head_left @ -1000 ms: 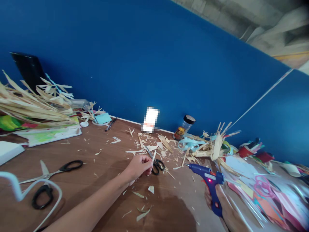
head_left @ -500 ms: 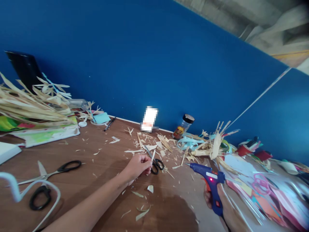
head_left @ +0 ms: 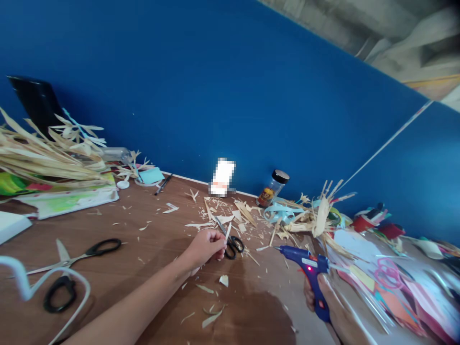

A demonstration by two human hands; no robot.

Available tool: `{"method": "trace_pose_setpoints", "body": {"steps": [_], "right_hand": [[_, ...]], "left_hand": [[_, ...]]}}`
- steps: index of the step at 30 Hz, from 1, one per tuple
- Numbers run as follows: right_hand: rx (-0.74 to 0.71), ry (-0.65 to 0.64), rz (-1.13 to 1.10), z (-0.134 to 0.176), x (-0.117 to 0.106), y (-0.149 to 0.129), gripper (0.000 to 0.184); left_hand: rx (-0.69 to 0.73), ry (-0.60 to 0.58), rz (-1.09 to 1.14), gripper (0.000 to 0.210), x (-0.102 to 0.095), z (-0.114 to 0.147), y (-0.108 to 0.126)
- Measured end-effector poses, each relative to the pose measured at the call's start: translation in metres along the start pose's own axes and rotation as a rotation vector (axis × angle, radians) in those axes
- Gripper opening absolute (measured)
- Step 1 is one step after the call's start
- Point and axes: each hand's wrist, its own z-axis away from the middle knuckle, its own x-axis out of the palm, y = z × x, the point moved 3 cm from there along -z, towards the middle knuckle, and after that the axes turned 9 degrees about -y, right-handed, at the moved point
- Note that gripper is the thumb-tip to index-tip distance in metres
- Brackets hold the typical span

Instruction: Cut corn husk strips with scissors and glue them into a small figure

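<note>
Between the thumb and fingers of my left hand (head_left: 209,247) is a small pale strip of dried husk (head_left: 229,230), its pointed end up. Just behind that hand lie small scissors with black handles (head_left: 235,247), partly covered by it. My right hand (head_left: 332,297) is wrapped round the grip of a blue hot glue gun (head_left: 311,263), whose red light is on and whose nozzle points left. A glue stick (head_left: 339,268) sticks out of its back. Husk scraps (head_left: 212,318) lie on the brown table below and around my left hand.
Larger open scissors (head_left: 66,262) and a white cable (head_left: 77,273) lie at the left. A pile of dried husks (head_left: 46,153) is behind them. Along the blue wall stand a blurred phone (head_left: 222,177) and a black-lidded jar (head_left: 273,188). Ribbon (head_left: 282,212), coloured paper and tape crowd the right.
The glue gun in my right hand has shifted slightly left and its nozzle has dipped a little. My left hand and the husk strip stay in place.
</note>
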Motion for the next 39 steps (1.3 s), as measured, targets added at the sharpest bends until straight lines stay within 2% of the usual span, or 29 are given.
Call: {"method": "trace_pose_setpoints", "body": {"steps": [7,13,19,25,33,39], "right_hand": [[0.066,0.002,-0.022,0.000,-0.004,0.000,0.042],[0.019,-0.005,-0.019,-0.001,-0.004,-0.001,0.043],[0.114,-0.070,-0.031,-0.008,-0.011,0.007,0.050],[0.056,-0.086,-0.048,-0.007,-0.009,0.003,0.047],[0.106,-0.073,-0.090,-0.006,-0.013,0.006,0.049],[0.056,-0.098,-0.109,-0.007,-0.010,0.002,0.045]], "left_hand": [[0.018,-0.018,-0.021,0.015,-0.001,-0.001,-0.001],[0.002,-0.002,-0.031,0.015,-0.001,-0.002,-0.003],[0.015,-0.020,-0.014,0.016,0.000,-0.001,-0.001],[0.001,-0.016,-0.028,0.016,-0.001,0.000,-0.002],[0.007,-0.015,-0.030,0.016,-0.001,-0.002,-0.002],[-0.003,-0.005,-0.039,0.015,-0.001,-0.001,-0.001]]}}
